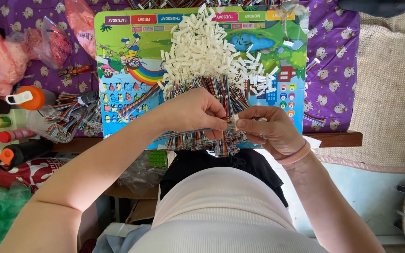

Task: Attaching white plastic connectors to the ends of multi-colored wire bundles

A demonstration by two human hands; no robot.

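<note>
Both hands meet over the near edge of the tabletop [338, 138]: the left hand [195, 112] and right hand [270, 129] are each closed in a fingertip pinch on one small white connector [234, 122] held between them, with multicoloured wires [188, 133] trailing from it toward the left. Just beyond lies a heap of white connectors [207, 47] on a colourful picture board [118, 70], their striped wire bundles [211, 89] fanned toward the near edge. An orange-capped bottle [31, 97] stands near the left edge.

Both hands meet; left hand [197, 112] and right hand [270, 129] fingers apparently pinched together.
</note>
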